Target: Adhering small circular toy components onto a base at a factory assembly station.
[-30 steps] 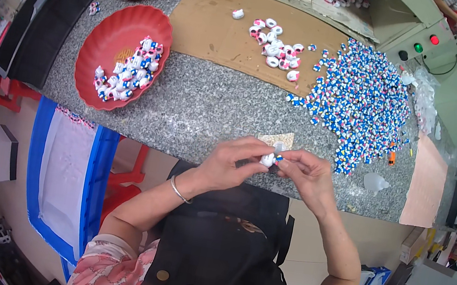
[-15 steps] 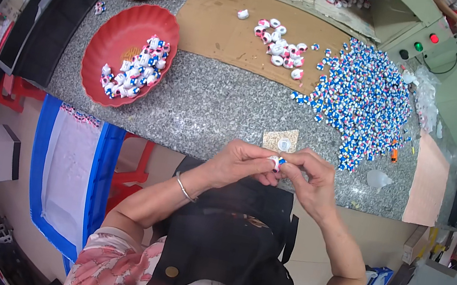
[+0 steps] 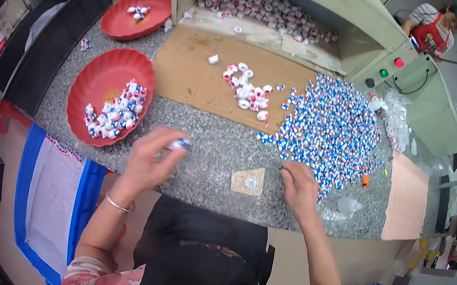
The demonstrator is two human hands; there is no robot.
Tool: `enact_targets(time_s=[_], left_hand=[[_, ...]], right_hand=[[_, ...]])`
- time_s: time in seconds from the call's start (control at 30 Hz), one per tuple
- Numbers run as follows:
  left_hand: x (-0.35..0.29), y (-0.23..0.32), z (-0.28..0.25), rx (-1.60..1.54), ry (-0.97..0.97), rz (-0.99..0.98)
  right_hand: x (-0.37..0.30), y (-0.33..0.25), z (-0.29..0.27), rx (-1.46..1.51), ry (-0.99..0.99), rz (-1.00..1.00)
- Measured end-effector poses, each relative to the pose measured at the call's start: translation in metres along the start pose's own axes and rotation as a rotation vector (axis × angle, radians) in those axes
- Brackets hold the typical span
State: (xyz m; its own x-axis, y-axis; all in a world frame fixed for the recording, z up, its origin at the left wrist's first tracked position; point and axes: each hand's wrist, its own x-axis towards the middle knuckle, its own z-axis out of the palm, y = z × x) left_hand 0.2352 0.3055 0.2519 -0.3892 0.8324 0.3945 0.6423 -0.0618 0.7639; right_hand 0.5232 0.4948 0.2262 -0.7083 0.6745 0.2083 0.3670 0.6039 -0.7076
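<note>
A small toy figurine with a white and blue surface is pinched between the thumb and fingers of my left hand, slightly blurred, to the right of the near red bowl. That scalloped bowl holds a heap of white-and-blue figurines. My right hand has its fingers curled together at the near left edge of a big pile of tiny blue, white and pink pieces. What its fingertips hold, if anything, I cannot make out. Between my hands lies a small speckled tan pad with a round pale spot.
White and pink hollow pieces lie on a cardboard sheet; more fill the machine's opening. A second red bowl stands farther back. At right are an orange item, clear plastic and a pink cloth.
My hands were together over the pad with a figurine between them. They have parted: my left carries the figurine left toward the bowl, my right is by the pile. The view has tilted up.
</note>
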Motion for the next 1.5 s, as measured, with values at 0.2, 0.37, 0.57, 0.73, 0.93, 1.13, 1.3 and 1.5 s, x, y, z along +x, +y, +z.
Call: enact_targets(time_s=[0.2, 0.37, 0.57, 0.73, 0.93, 1.13, 1.3, 1.5], left_hand=[[0.013, -0.042, -0.063, 0.615, 0.235, 0.120], [0.038, -0.030, -0.029, 0.490, 0.401, 0.107], [0.141, -0.080, 0.056, 0.330, 0.215, 0.078], [0.189, -0.149, 0.100, 0.461, 0.226, 0.035], [0.162, -0.114, 0.087, 0.383, 0.142, -0.159], [0.042, -0.027, 0.083, -0.887, -0.145, -0.491], [-0.031, 0.005, 0.068, -1.164, -0.330, -0.542], [-0.050, 0.007, 0.078, -1.297, -0.297, -0.658]], right_hand=[[0.028, 0.023, 0.001, -0.319, 0.060, -0.291], [0.036, 0.019, 0.005, -0.503, -0.052, -0.262], [0.031, 0.018, 0.007, -0.568, 0.020, -0.246], [0.029, 0.020, 0.010, -0.494, 0.001, -0.188], [0.011, 0.011, 0.002, -0.260, 0.029, -0.118], [-0.022, -0.001, -0.005, 0.053, -0.093, 0.105], [-0.023, -0.014, -0.005, 0.230, -0.121, 0.347], [-0.011, -0.014, -0.002, -0.226, -0.156, -0.018]])
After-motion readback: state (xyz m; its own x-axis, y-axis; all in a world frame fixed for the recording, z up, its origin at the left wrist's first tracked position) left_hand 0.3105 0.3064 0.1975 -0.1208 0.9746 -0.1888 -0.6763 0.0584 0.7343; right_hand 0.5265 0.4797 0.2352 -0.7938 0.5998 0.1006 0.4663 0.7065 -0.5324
